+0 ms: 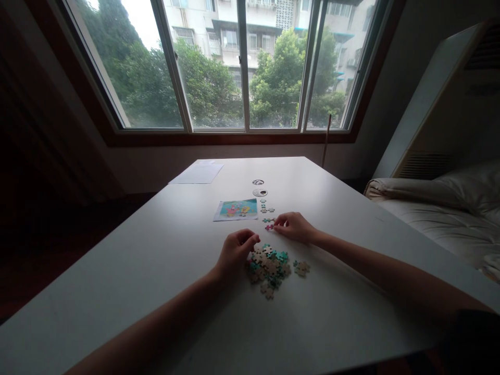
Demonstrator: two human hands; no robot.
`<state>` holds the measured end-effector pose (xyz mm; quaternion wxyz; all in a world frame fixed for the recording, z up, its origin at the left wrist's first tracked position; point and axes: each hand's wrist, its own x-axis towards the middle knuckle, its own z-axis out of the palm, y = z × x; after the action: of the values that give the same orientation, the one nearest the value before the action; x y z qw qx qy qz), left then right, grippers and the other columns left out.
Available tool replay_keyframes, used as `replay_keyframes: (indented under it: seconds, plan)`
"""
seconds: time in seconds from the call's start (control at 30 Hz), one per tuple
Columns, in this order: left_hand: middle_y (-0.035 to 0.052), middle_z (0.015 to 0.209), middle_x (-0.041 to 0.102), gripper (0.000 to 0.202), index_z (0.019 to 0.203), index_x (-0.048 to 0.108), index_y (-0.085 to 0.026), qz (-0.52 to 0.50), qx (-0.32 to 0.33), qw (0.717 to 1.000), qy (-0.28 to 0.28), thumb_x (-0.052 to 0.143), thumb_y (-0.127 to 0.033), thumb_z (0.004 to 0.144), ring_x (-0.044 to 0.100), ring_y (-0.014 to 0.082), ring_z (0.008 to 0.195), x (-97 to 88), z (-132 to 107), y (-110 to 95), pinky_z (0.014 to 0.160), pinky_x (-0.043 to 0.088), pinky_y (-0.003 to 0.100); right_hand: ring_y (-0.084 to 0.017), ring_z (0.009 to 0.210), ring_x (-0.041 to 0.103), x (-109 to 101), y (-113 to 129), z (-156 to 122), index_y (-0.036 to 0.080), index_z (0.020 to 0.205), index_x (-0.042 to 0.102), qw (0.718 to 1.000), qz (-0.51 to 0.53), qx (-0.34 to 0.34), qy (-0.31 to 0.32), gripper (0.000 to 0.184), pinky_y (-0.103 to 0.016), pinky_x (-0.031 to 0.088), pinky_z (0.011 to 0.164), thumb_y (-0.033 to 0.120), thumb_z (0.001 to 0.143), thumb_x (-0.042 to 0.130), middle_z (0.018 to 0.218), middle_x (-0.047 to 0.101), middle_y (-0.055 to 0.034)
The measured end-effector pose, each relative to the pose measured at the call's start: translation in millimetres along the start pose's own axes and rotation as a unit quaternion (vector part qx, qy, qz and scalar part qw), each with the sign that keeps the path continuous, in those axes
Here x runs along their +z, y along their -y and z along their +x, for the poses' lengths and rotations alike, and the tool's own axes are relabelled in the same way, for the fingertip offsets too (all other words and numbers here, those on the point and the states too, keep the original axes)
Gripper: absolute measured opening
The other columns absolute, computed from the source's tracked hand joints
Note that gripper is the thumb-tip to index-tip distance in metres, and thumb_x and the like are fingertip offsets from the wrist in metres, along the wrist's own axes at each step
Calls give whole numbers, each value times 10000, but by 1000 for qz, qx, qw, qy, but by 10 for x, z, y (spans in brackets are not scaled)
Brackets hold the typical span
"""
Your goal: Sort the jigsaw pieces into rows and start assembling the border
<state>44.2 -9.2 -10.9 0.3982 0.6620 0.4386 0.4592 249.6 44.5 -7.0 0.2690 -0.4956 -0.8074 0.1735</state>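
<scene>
A heap of loose jigsaw pieces [272, 268] lies on the white table [156, 271], some teal side up, some cardboard side up. My left hand [235, 253] rests at the heap's left edge with its fingers curled and pinched together; what they hold is hidden. My right hand [294, 226] lies just beyond the heap, fingers closed, fingertips touching a small pink piece [269, 227]. A few joined pieces [267, 209] sit farther back. A colourful reference picture [236, 209] lies left of them.
Two small round lids [260, 192] lie behind the picture. A white sheet of paper [197, 173] lies at the table's far left. A bed with pale bedding [441, 208] stands to the right. A large window [242, 62] spans the far wall.
</scene>
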Motion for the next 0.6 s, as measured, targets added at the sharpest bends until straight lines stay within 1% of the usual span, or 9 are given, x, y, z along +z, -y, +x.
replay_keyframes:
  seconds: [0.13,0.3,0.6]
  plan:
    - [-20,504,498,238,649,621,-127,-2,-7,1000,0,557,-342,729,460,104,476,-12,-1,20,458,348,195,-105,569,522,71,20,20,192,854,661,999,-29,-3,-13,236,-213,362,524,379,740,574,672,623,-14]
    - [-17,513,508,234,666,623,-127,3,-8,1000,2,552,-338,737,470,107,482,-18,1,41,467,358,198,-102,593,527,115,68,31,223,832,665,999,-49,-17,0,157,-213,366,556,297,760,547,696,625,-2]
    - [-32,508,496,227,666,620,-129,-5,-13,1000,6,556,-335,737,450,96,470,-11,-6,49,462,339,193,-105,610,524,139,28,115,214,835,675,998,-51,-20,-6,164,-215,369,578,280,755,547,696,616,-7]
